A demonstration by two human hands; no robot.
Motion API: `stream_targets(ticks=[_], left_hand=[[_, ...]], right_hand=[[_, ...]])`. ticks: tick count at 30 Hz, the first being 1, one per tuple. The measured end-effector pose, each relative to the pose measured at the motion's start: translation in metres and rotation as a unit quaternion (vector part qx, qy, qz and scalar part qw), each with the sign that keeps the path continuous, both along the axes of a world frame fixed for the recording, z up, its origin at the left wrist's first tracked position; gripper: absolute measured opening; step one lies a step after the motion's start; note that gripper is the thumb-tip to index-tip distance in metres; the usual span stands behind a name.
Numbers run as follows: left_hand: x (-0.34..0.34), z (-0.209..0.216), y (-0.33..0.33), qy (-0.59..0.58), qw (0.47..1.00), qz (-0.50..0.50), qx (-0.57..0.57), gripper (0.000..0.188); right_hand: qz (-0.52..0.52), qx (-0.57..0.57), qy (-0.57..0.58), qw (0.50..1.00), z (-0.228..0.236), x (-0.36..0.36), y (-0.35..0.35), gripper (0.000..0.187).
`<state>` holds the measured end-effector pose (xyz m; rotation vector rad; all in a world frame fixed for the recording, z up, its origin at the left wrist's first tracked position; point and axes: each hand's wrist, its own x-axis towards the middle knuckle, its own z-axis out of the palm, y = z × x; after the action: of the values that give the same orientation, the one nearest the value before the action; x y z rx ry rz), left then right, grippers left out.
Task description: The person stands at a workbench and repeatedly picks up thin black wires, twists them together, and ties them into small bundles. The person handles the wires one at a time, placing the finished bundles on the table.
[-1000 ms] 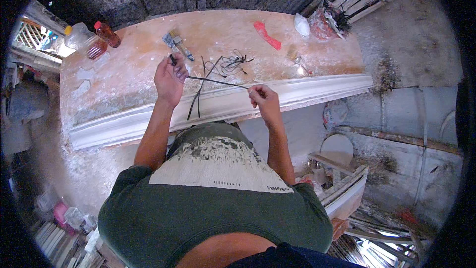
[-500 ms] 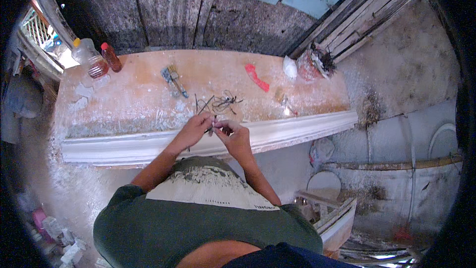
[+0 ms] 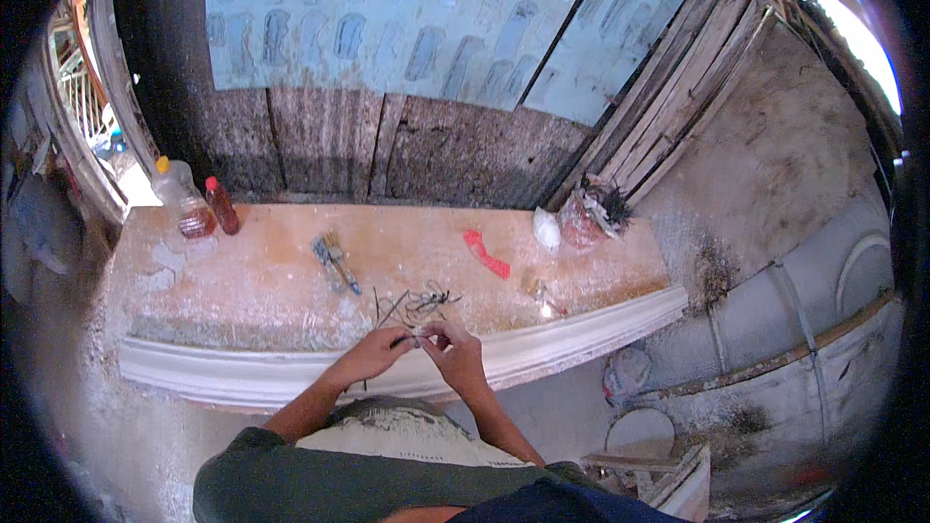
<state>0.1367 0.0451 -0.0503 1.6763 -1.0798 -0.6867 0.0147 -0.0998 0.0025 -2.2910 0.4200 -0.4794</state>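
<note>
My left hand and my right hand meet fingertip to fingertip above the white moulded strip along the table's near edge. Both are closed in a pinch on a thin dark strand, too small to tell its exact kind. A short dark end shows below my left wrist. Just beyond my fingers lies a loose tangle of dark strands, thin like wire or cord. Farther back on the left are paintbrushes with blue-grey smears. A curved red strip lies right of centre.
Two bottles, one with a yellow cap and one with a red cap, stand at the back left. A white bag and a stained bucket of dark bristly things sit back right. White flakes litter the left of the table.
The view has tilted up, so the table sits lower and more of the blue panel shows. My hands stay together, with the fingers shifted slightly on the strand.
</note>
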Motion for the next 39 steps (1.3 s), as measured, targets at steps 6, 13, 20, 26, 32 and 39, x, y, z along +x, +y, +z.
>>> stream_targets(ticks=[6,13,20,26,32,39], left_hand=[[0.014,0.041,0.006,0.091,0.992,0.069,0.05,0.021],[0.005,0.05,-0.006,0.109,0.979,0.143,-0.094,0.018],[0.013,0.023,0.004,0.267,0.958,0.06,-0.081,0.014],[0.014,0.055,0.005,0.222,0.971,0.007,-0.088,0.022],[0.0,0.071,-0.006,-0.039,0.979,0.138,-0.143,0.016],[0.006,0.058,-0.016,-0.192,0.942,0.141,-0.237,0.014]], right_hand=[[-0.075,-0.053,-0.026,0.995,0.006,-0.003,-0.022,0.009],[0.018,-0.193,-0.097,0.976,0.006,0.011,0.013,0.012],[0.064,0.125,0.051,0.989,0.02,0.01,0.001,0.018],[0.043,0.262,0.04,0.963,-0.011,0.01,-0.01,0.023],[0.004,0.397,-0.012,0.918,0.026,0.02,-0.003,0.016],[-0.019,0.266,-0.076,0.961,0.027,0.018,0.002,0.023]])
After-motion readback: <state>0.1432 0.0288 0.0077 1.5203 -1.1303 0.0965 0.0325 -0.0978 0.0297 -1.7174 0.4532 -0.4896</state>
